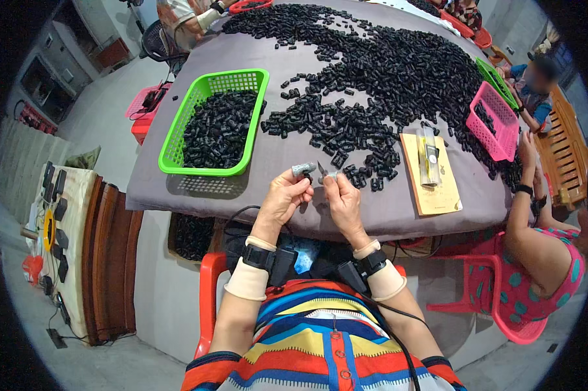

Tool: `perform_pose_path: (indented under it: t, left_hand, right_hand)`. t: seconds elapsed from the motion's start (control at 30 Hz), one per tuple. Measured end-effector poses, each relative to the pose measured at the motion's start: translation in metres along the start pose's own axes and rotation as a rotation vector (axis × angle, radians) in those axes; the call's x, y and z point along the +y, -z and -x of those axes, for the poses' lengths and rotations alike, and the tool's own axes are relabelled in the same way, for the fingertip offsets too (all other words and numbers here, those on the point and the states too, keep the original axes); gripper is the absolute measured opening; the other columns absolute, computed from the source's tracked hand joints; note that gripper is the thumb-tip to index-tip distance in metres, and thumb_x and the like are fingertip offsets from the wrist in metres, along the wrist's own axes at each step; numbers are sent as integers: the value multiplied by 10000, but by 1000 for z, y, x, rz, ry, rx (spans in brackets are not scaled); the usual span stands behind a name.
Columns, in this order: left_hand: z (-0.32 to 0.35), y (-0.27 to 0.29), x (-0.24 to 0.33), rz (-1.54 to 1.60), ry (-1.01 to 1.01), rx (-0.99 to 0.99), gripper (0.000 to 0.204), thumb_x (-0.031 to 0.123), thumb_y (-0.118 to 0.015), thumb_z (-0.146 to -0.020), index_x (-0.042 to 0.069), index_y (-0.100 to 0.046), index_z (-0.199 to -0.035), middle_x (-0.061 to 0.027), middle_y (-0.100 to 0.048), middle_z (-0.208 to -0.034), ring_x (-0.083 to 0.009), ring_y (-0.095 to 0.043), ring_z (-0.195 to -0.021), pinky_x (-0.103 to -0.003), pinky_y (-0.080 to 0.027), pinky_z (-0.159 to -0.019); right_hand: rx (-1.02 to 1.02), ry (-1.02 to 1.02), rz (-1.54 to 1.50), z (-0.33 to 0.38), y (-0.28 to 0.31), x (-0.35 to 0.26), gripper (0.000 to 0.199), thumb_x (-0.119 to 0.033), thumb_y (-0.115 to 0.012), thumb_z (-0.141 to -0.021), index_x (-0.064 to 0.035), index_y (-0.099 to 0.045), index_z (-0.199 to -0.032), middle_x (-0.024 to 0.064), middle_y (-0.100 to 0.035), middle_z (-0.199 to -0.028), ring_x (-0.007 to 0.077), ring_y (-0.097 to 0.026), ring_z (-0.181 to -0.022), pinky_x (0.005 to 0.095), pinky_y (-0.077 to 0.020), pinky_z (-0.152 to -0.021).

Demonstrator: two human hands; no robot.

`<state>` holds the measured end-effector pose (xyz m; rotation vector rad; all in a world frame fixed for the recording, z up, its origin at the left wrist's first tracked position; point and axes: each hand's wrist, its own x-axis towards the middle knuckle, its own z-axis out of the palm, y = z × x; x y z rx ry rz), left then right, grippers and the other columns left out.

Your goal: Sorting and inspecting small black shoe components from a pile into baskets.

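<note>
My left hand (281, 201) is closed in a pinch near the table's front edge, a grey wrap on one fingertip. Its fingers grip a small black part, mostly hidden by them. Just to the right, my right hand (344, 203) is closed on a small dark pointed tool (321, 168), its tip close to the left fingertips. A grey wrap shows on a right finger too. Beyond both hands lie loose black plastic parts (336, 133), short and blocky. To the left stands a bright green basket (165, 153) holding many of the same parts.
A yellow booklet (437, 199) with a clear case (429, 156) on it lies at right. Beyond stand a pink basket (496, 146) and a green one (496, 81). Other people sit around the grey-covered table (196, 202); one person's arms (525, 189) reach in at right.
</note>
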<state>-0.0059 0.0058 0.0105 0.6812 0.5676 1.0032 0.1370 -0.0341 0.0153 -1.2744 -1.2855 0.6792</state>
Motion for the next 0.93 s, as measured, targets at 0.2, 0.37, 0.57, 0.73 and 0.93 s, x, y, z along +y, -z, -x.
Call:
perform_pose_path:
  t: [0.2, 0.37, 0.57, 0.73, 0.93]
  left_hand:
    - [0, 3, 1, 66, 14, 27, 197, -1, -538, -845, -8, -565, -1041, -74, -594, -819, -135, -575, -657, -232, -492, -559]
    - [4, 3, 3, 81, 22, 11, 225, 16, -505, -861, -23, -554, -1077, -67, -596, -832, -133, -569, -652, -238, -484, -559]
    - [5, 10, 1, 116, 19, -26, 255, 20, -492, -861, -7, -552, -1107, -40, -588, -811, -99, -547, -634, -209, -449, -540]
    - [3, 15, -1, 154, 47, -55, 281, 13, -525, -846, -18, -533, -1126, -44, -598, -849, -84, -550, -655, -188, -474, -586]
    - [1, 17, -1, 192, 59, -112, 294, 31, -548, -839, -14, -533, -1130, -67, -605, -886, -85, -551, -659, -181, -470, -589]
  right_hand:
    - [-99, -26, -7, 0, 2, 1, 282, -233, -540, -883, -9, -479, -724, 113, -459, -541, 150, -388, -474, 315, -342, -454]
    - [-200, -18, 127, 1, 5, -10, 269, -226, -553, -866, -16, -482, -713, 132, -489, -569, 203, -448, -472, 332, -358, -459]
    - [-149, 216, 201, 4, -1, -14, 213, -163, -575, -834, -11, -485, -715, 157, -504, -610, 294, -483, -508, 356, -359, -473]
    - [-150, 195, 209, 5, -1, -17, 234, -163, -585, -829, -8, -468, -698, 154, -491, -604, 301, -477, -512, 363, -355, -474]
    - [-124, 211, 232, 5, -2, -16, 249, -171, -589, -828, -5, -464, -692, 153, -488, -598, 301, -480, -511, 364, -353, -472]
